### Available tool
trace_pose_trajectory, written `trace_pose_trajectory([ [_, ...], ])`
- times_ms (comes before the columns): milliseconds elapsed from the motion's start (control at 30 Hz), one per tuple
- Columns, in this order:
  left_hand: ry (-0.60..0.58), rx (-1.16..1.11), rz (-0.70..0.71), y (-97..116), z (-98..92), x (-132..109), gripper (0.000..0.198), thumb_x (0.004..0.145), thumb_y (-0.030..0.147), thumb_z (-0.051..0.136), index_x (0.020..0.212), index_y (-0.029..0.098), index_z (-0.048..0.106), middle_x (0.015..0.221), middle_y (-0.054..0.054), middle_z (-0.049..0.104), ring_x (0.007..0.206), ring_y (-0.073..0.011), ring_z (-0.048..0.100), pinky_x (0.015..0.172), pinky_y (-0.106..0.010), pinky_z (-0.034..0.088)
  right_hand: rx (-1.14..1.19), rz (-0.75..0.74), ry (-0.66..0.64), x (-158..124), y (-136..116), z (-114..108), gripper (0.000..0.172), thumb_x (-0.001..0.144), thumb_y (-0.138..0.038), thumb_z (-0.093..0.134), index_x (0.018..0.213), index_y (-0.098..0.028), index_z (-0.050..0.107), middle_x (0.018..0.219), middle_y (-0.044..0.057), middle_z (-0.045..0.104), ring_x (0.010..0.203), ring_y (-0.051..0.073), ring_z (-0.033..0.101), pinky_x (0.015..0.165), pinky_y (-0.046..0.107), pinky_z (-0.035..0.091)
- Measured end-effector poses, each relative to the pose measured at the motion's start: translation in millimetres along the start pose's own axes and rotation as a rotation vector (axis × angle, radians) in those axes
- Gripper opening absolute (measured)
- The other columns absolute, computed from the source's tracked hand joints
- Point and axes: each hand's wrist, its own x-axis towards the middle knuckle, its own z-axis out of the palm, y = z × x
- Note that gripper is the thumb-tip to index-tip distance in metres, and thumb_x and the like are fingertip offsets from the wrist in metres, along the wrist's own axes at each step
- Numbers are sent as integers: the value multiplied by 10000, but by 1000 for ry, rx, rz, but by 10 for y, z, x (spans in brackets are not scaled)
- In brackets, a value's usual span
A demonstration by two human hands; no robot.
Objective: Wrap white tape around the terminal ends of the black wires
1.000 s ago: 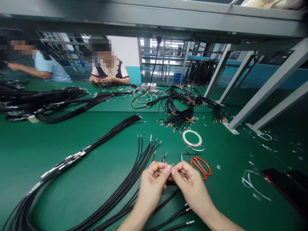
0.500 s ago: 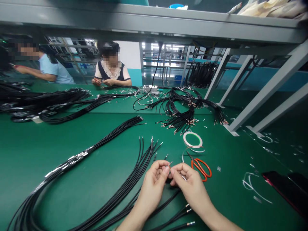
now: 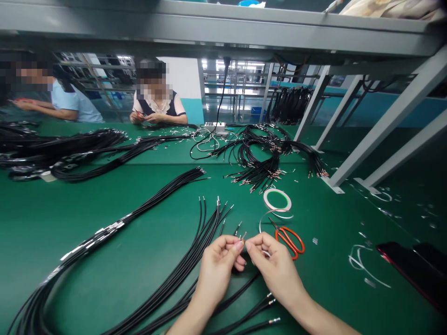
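My left hand (image 3: 218, 267) is closed, its thumb and forefinger pinching a black cable near its bare tip (image 3: 244, 236), which pokes up between the hands. Close beside it, my right hand (image 3: 274, 263) is also closed in a pinch. A strip of white tape (image 3: 266, 254) shows under its curled fingers; what the fingertips themselves grip is too small to tell. Just beyond the right hand lie orange-handled scissors (image 3: 290, 242) and a roll of white tape (image 3: 277, 200) with a loose tail. Black cables (image 3: 181, 260) with metal ends run beneath and left of my hands.
Farther back are a coil of black cables (image 3: 258, 158) and a cable heap (image 3: 63, 146). Grey metal legs (image 3: 377, 125) stand at right, near tape scraps (image 3: 361, 263) and a dark, red-edged object (image 3: 401, 265). Two people (image 3: 159, 100) work across the green table (image 3: 115, 200).
The view has shifted slightly, so everything sits a little to the left and higher. My hands have drawn slightly apart at the fingertips, and the left still pinches the cable.
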Motion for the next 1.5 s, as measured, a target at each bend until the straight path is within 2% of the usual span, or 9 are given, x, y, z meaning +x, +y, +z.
trace_pose_trajectory([
  [400, -67, 10, -16, 79, -18, -30, 263, 777, 370, 668, 748, 112, 626, 506, 7, 616, 431, -76, 548, 476, -169, 418, -17, -29, -39, 11, -56, -31, 207, 896, -341, 540, 801, -165, 594, 719, 19, 627, 696, 159, 580, 647, 262, 427],
  [667, -78, -100, -71, 147, -1, -40, 266, 727, 369, 715, 711, 113, 645, 503, 8, 613, 406, -66, 520, 455, -167, 428, 18, -32, -72, 18, -98, -35, 209, 899, -329, 543, 798, -155, 601, 743, 30, 652, 706, 151, 597, 655, 250, 440],
  [1033, -120, -125, -119, 136, -20, -61, 296, 754, 396, 687, 677, 116, 632, 514, -2, 615, 379, -53, 497, 418, -154, 396, 114, 21, -124, 32, -119, -27, 217, 891, -349, 559, 791, -160, 599, 622, -17, 581, 543, 97, 481, 543, 219, 370],
  [1233, -160, -151, -153, 109, -34, -56, 311, 785, 414, 646, 685, 120, 625, 442, 27, 547, 333, -42, 434, 358, -139, 341, 86, 22, -111, 42, -88, -48, 244, 873, -372, 576, 788, -147, 614, 625, -21, 535, 570, 105, 445, 543, 230, 340],
  [1500, -239, -305, -291, 166, -69, -63, 260, 778, 357, 663, 675, 125, 606, 469, 69, 442, 325, -5, 227, 284, -115, 235, 95, 25, -135, 47, -86, -55, 246, 867, -388, 580, 787, -160, 623, 596, -34, 504, 554, 107, 435, 540, 235, 332],
])
